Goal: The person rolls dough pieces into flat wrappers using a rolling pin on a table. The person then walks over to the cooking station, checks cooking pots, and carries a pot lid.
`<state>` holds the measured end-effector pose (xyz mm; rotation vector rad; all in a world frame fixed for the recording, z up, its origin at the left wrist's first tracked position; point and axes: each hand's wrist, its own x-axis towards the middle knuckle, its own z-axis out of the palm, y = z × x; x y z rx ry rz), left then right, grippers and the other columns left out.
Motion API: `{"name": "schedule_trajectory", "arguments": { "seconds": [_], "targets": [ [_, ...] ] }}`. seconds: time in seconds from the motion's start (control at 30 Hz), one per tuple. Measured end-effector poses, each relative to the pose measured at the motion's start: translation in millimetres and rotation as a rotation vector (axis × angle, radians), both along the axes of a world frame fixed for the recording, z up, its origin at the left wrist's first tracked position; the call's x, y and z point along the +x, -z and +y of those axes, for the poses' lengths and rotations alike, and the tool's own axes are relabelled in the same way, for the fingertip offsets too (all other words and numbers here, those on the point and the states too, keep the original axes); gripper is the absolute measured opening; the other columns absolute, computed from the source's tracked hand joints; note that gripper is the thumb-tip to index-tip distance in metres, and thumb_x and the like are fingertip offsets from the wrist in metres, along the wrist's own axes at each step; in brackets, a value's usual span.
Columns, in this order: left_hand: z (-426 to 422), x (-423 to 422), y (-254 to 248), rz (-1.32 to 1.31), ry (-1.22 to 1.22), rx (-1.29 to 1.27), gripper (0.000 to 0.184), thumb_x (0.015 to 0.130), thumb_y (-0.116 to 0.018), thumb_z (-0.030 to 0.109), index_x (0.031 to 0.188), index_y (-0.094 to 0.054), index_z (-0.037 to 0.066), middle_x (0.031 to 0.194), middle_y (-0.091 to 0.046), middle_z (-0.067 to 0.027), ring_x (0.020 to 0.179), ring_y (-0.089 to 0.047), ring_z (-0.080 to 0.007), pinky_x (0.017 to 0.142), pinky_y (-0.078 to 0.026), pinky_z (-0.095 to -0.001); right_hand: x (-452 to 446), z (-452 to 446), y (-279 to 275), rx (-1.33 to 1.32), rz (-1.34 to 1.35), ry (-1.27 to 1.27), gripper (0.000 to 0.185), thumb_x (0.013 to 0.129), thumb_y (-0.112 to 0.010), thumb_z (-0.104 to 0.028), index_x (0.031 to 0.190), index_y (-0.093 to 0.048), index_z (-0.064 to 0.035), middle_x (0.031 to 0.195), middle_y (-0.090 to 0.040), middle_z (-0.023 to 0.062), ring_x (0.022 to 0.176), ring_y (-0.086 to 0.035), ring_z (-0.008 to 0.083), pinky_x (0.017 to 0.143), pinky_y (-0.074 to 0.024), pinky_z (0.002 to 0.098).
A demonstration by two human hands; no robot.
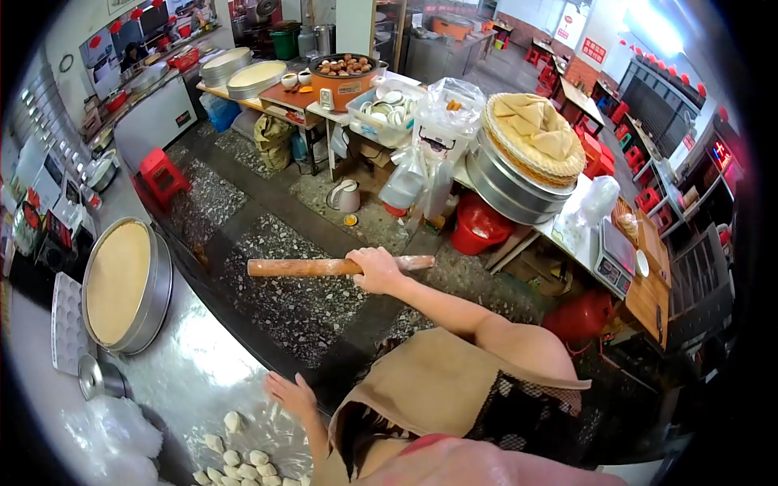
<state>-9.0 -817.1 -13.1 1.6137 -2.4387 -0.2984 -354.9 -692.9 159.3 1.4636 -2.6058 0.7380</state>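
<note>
My right hand (376, 270) is wrapped around a wooden rolling pin (304, 267), gripping it right of its middle and holding it level above the floor. Light flour marks show on the pin's right end. My left hand (290, 394) lies with fingers outstretched at the edge of the metal worktable (212, 332). Below it on the same table sit several small pale dough pieces (235, 459). Nothing shows in the left hand.
A round steamer (159, 287) with a pale cloth stands on the worktable, beside a white moulded tray (68, 322). Across the aisle, stacked steamers (519, 185) hold folded cloths. A red stool (164, 175) and a pink kettle (346, 197) stand on the floor.
</note>
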Motion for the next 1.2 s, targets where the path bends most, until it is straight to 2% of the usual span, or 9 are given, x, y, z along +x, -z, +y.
{"name": "schedule_trajectory", "arguments": {
  "seconds": [0.17,0.37,0.4,0.5,0.57,0.63,0.8,1.03,1.2],
  "targets": [
    [-77.9,-25.2,17.4,-0.009,-0.090,-0.111,0.071,0.095,-0.046,0.038,0.147,-0.021,-0.003,0.154,-0.020,-0.0223,0.141,-0.022,-0.0364,0.115,-0.017,-0.0478,-17.0,25.1,-23.4,0.012,0.057,0.032,0.037,0.071,-0.063,-0.018,0.107,-0.059,-0.0103,0.093,-0.062,0.0085,0.096,-0.058,0.0272,0.083,-0.0415,0.0411],
    [-144.6,-20.4,17.0,-0.132,-0.273,-0.058,0.070,0.098,-0.039,0.041,0.146,-0.020,-0.006,0.154,-0.017,-0.0236,0.142,-0.021,-0.0354,0.115,-0.018,-0.0471,-19.5,82.0,4.4,0.129,0.032,0.177,0.037,0.071,-0.064,-0.021,0.106,-0.059,-0.0103,0.095,-0.062,0.0096,0.097,-0.058,0.0288,0.083,-0.0423,0.0415],
    [-130.6,-21.2,-26.2,-0.097,-0.377,0.028,0.069,0.099,-0.038,0.041,0.145,-0.022,-0.007,0.154,-0.017,-0.0236,0.142,-0.021,-0.0356,0.115,-0.018,-0.0466,-16.7,95.6,8.6,0.124,0.036,0.197,0.037,0.071,-0.064,-0.022,0.106,-0.059,-0.0101,0.095,-0.062,0.0095,0.097,-0.058,0.0287,0.083,-0.0423,0.0414],
    [-128.8,34.2,31.5,-0.165,-0.544,-0.112,0.066,0.099,-0.039,0.041,0.143,-0.027,-0.007,0.149,-0.028,-0.0256,0.139,-0.026,-0.0374,0.114,-0.020,-0.0468,-18.0,143.1,15.1,0.160,0.002,0.224,0.036,0.071,-0.064,-0.022,0.105,-0.060,-0.0108,0.095,-0.063,0.0094,0.096,-0.059,0.0284,0.082,-0.0422,0.0413],
    [-81.0,57.7,17.5,-0.238,-0.546,-0.058,0.065,0.099,-0.038,0.040,0.142,-0.028,-0.007,0.148,-0.029,-0.0257,0.137,-0.029,-0.0380,0.113,-0.022,-0.0469,-28.1,178.3,21.8,0.183,-0.008,0.243,0.036,0.071,-0.064,-0.022,0.106,-0.060,-0.0110,0.096,-0.063,0.0095,0.096,-0.059,0.0282,0.083,-0.0422,0.0411],
    [-3.4,44.6,-33.9,-0.337,-0.613,0.069,0.064,0.099,-0.036,0.041,0.142,-0.030,-0.007,0.149,-0.028,-0.0256,0.137,-0.030,-0.0383,0.113,-0.023,-0.0469,-38.1,204.2,27.8,0.202,-0.022,0.257,0.037,0.071,-0.064,-0.022,0.106,-0.061,-0.0112,0.096,-0.063,0.0096,0.096,-0.059,0.0281,0.083,-0.0421,0.0409],
    [133.5,65.8,-31.8,-0.343,-0.635,-0.013,0.062,0.095,-0.042,0.035,0.143,-0.029,-0.002,0.150,-0.025,-0.0241,0.137,-0.029,-0.0380,0.112,-0.025,-0.0471,-76.4,260.9,48.1,0.189,-0.110,0.233,0.038,0.072,-0.064,-0.022,0.108,-0.061,-0.0120,0.097,-0.063,0.0096,0.098,-0.059,0.0283,0.085,-0.0424,0.0409],
    [215.3,88.4,-55.2,-0.433,-0.771,-0.055,0.064,0.089,-0.049,0.027,0.145,-0.027,0.004,0.152,-0.019,-0.0219,0.139,-0.027,-0.0376,0.111,-0.028,-0.0474,-121.2,356.0,39.9,0.045,-0.096,0.114,0.037,0.071,-0.066,-0.018,0.107,-0.060,-0.0131,0.096,-0.062,0.0071,0.097,-0.059,0.0258,0.085,-0.0424,0.0394],
    [248.9,109.4,-59.4,-0.466,-0.826,-0.017,0.069,0.085,-0.055,0.022,0.146,-0.026,0.009,0.154,-0.015,-0.0204,0.139,-0.025,-0.0373,0.110,-0.030,-0.0476,-146.8,409.8,42.1,0.012,-0.097,0.152,0.038,0.070,-0.068,-0.019,0.107,-0.060,-0.0129,0.096,-0.063,0.0082,0.097,-0.060,0.0265,0.084,-0.0427,0.0397]
  ]
}}
